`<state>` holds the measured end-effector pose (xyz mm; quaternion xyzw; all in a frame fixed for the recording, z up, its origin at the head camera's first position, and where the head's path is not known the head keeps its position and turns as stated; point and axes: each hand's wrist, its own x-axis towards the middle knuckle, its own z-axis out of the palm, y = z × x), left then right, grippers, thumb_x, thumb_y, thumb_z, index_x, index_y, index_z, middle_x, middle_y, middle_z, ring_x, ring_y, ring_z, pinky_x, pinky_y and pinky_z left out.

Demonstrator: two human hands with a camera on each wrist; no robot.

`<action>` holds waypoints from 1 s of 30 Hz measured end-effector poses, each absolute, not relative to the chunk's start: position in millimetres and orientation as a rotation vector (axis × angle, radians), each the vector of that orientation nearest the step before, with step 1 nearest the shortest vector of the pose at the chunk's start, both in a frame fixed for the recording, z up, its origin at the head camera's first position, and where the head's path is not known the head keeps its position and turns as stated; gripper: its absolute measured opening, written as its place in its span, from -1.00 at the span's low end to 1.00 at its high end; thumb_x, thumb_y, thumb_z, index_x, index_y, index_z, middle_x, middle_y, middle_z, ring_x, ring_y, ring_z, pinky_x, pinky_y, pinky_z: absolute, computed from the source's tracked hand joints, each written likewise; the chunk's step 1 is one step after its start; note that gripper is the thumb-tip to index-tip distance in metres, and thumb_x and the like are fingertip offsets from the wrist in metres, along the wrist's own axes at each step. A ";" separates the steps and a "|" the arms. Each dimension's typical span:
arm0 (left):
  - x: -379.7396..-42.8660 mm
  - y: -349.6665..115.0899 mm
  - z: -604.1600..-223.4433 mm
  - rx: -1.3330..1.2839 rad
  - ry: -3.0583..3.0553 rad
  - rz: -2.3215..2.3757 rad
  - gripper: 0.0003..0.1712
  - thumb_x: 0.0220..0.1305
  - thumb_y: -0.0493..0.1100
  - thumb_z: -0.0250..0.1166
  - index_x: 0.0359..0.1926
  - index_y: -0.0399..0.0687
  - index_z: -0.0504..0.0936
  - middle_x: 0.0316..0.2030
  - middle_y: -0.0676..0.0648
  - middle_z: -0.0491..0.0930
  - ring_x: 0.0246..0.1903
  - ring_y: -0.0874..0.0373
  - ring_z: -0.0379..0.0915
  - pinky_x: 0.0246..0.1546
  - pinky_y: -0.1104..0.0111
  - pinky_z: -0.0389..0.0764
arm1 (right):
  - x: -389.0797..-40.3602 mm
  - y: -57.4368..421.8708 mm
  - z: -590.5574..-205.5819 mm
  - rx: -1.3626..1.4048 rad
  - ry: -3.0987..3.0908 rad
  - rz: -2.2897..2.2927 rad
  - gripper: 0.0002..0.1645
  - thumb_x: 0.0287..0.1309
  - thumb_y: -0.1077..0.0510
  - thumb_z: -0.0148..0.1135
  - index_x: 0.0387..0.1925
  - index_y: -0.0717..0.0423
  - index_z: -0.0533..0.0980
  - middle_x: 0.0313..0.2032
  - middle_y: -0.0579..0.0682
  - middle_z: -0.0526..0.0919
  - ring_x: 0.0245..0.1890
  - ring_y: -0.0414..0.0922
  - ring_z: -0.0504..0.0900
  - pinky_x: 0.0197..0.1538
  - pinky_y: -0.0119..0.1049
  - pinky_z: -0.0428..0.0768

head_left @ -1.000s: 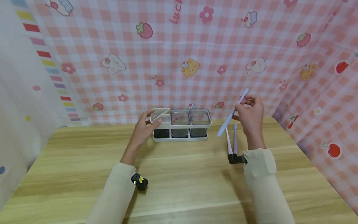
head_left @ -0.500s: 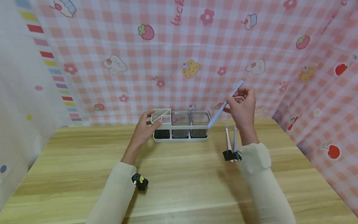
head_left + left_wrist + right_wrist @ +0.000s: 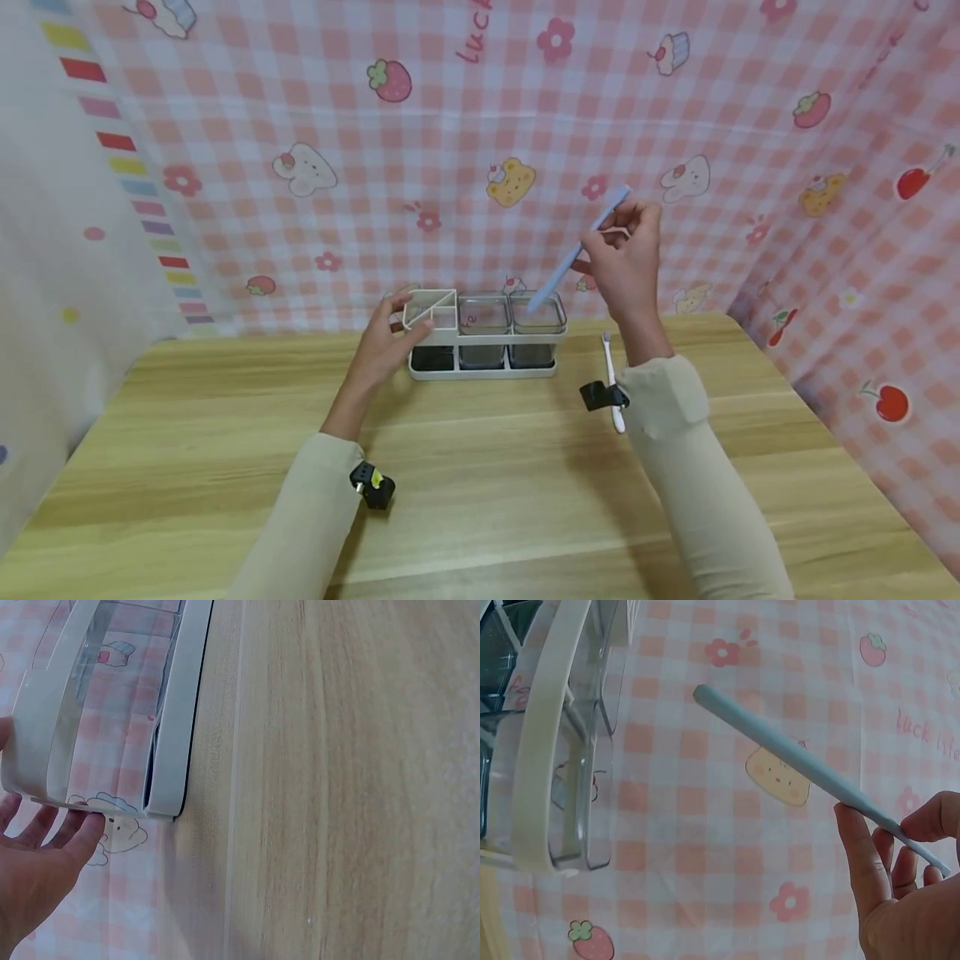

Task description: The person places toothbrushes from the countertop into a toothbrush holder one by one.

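A person in cream sleeves (image 3: 708, 487), a small black camera on each wrist, works over a wood-grain table (image 3: 480, 508). On the tabletop, a white toothbrush (image 3: 610, 360) lies partly behind the right wrist camera (image 3: 597, 396). The left hand (image 3: 381, 346) steadies the left end of a white two-tier rack (image 3: 487, 340), thumb in front, the other fingers slightly spread and curled around the end. The right hand (image 3: 624, 254) pinches a slanted light-blue toothbrush (image 3: 560, 273) between thumb and forefinger; its bristles cannot be made out. The step in hand appears to be bringing that brush to the rack, its thick lower end above the right-hand clear cup (image 3: 553, 321). The next move likely calls for tipping it more upright and lowering it inside the rim. Nothing shows in that cup, the neighboring clear cup (image 3: 483, 317) or, as far as visible, the diagonally divided compartment (image 3: 447, 321). Behind hangs a pink gingham curtain (image 3: 450, 183).
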<state>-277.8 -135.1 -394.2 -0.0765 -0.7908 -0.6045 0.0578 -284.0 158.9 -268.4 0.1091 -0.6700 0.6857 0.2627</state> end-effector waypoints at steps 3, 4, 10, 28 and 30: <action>-277.9 -136.0 -392.4 -0.230 -2.402 -1.826 -0.24 0.36 -0.06 0.32 0.47 -0.16 0.25 0.38 -0.23 0.26 0.22 -0.19 0.31 0.11 0.08 0.47 | -285.4 152.3 -264.6 0.330 -1.832 1.830 -0.61 0.18 0.47 0.07 -0.11 0.05 0.18 -0.16 0.01 0.35 -0.29 -0.10 0.49 -0.32 -0.22 0.72; -278.1 -136.2 -392.2 -0.231 -2.402 -1.828 -0.24 0.36 -0.06 0.32 0.47 -0.17 0.25 0.39 -0.23 0.26 0.22 -0.19 0.30 0.11 0.08 0.47 | -286.1 149.9 -263.6 0.340 -1.841 1.821 -0.62 0.19 0.46 0.06 -0.11 0.05 0.18 -0.16 0.01 0.35 -0.29 -0.10 0.49 -0.32 -0.22 0.72; -277.6 -136.8 -391.1 -0.247 -2.393 -1.833 -0.25 0.37 -0.11 0.31 0.47 -0.19 0.23 0.40 -0.24 0.24 0.22 -0.19 0.29 0.11 0.08 0.45 | -290.9 133.1 -263.0 0.395 -1.889 1.764 -0.61 0.21 0.46 0.07 -0.11 0.04 0.18 -0.18 -0.02 0.34 -0.29 -0.11 0.50 -0.29 -0.21 0.72; -277.4 -134.3 -393.1 -0.242 -2.385 -1.855 -0.26 0.37 -0.09 0.32 0.44 -0.23 0.26 0.36 -0.28 0.28 0.17 -0.19 0.31 0.07 0.13 0.45 | -288.6 89.5 -283.3 0.593 -1.981 1.683 -0.62 0.20 0.48 0.03 -0.09 0.11 0.14 -0.17 0.07 0.32 -0.16 -0.04 0.51 -0.24 -0.17 0.73; -277.1 -135.4 -393.0 -0.247 -2.388 -1.856 -0.26 0.37 -0.09 0.32 0.44 -0.24 0.26 0.36 -0.28 0.27 0.17 -0.19 0.31 0.07 0.13 0.44 | -288.6 85.0 -285.4 0.610 -1.980 1.693 -0.62 0.22 0.48 0.04 -0.09 0.11 0.14 -0.15 0.10 0.32 -0.14 -0.04 0.50 -0.23 -0.17 0.73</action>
